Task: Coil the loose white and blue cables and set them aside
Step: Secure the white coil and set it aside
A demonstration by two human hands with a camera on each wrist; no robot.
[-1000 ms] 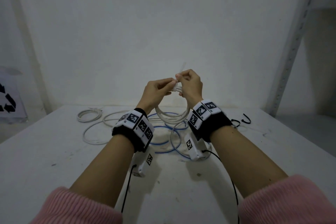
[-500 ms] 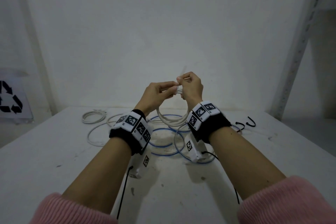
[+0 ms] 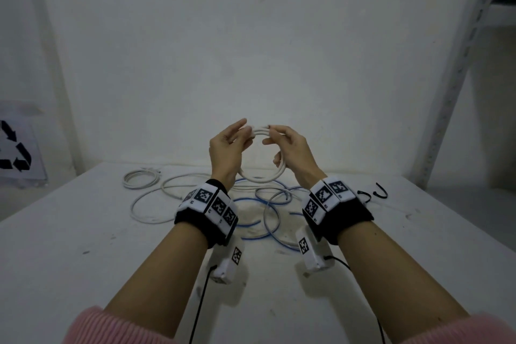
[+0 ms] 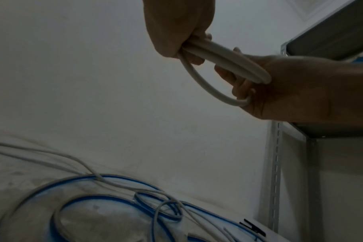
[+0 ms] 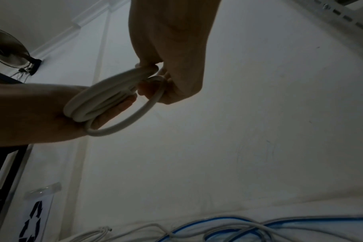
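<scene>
A white cable coil [image 3: 262,179] of several loops is held up above the table [image 3: 69,232], in front of the wall. My left hand [image 3: 245,132] grips its upper left side, fingers curled round the strands; the left wrist view shows this left hand [image 4: 189,47] closed on the coil [image 4: 228,60]. My right hand [image 3: 267,134] pinches the upper right side, and in the right wrist view that right hand [image 5: 153,73] wraps the coil [image 5: 97,98]. A loose blue cable [image 3: 251,235] and a loose white cable [image 3: 148,204] lie tangled on the table below.
A small, tightly coiled white cable [image 3: 139,177] lies at the table's back left. Black hook-shaped pieces [image 3: 375,194] lie at the back right. A metal shelf upright [image 3: 458,78] stands at the right, and a recycling sign [image 3: 14,151] at the left.
My hands, pinched close together at the top of the coil before, have moved apart along it. The coil now hangs as a wide round ring between them.
</scene>
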